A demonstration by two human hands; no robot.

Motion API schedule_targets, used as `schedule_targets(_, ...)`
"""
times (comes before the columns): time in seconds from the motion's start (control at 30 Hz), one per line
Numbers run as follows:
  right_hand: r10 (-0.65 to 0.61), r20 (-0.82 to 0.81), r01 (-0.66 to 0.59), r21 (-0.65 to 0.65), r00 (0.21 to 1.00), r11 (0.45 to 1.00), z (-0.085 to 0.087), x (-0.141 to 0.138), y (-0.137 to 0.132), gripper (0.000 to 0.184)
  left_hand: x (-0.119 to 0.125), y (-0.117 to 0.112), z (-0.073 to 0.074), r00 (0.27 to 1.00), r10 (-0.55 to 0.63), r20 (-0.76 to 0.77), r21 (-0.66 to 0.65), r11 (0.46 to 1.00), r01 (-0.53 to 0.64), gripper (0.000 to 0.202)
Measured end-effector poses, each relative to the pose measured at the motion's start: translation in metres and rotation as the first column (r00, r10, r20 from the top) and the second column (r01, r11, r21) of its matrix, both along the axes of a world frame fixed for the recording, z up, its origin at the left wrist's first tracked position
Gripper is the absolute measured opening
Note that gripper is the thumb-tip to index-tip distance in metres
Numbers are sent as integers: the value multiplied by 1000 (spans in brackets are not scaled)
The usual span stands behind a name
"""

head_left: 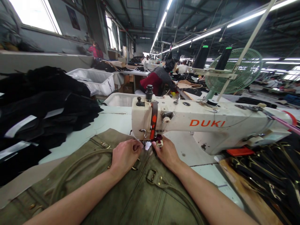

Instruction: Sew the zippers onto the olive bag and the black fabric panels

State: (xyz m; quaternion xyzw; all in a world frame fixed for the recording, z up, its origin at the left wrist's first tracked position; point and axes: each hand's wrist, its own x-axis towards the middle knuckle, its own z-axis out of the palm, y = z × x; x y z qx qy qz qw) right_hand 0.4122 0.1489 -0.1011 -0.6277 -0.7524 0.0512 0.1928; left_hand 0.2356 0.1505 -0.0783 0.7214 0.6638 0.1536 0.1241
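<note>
An olive-green bag piece (131, 193) with brass buckles and rounded handles lies on the table under the needle of a white DUKI sewing machine (206, 123). My left hand (124, 154) rests on the green material just left of the needle, fingers curled and pinching its edge. Just right of the needle, my right hand (165, 151) presses on the same material, fingers bent toward the presser foot. Both hands nearly meet at the needle.
A heap of black fabric pieces (44, 106) fills the left of the table. Black straps with metal buckles (269, 168) lie at the right on a board. Behind stand white plastic bins (93, 79), a green fan (236, 72), thread cones and a seated person (159, 78).
</note>
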Motion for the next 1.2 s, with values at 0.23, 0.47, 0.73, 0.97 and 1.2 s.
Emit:
schedule_targets(0.23,25,-41,-24,25,999,999,0,-1,0,18,-1,-1,-1,1000,6,8,17,1000,-6,19)
schedule_targets(0.47,37,-80,-34,36,996,999,-4,-1,1,17,0,-1,-1,1000,10,-5,14,1000,-10,19)
schedule_targets(0.73,57,-152,-54,25,987,998,-4,-3,2,12,1,-1,-3,1000,20,-9,29,999,-19,19)
schedule_targets(0.97,46,-192,-50,-16,980,999,-5,-12,5,8,0,0,-4,1000,14,4,40,999,-14,19)
schedule_targets(1.2,45,-206,-49,-18,978,999,-7,-17,5,14,-1,1,-7,1000,-4,26,60,998,3,17)
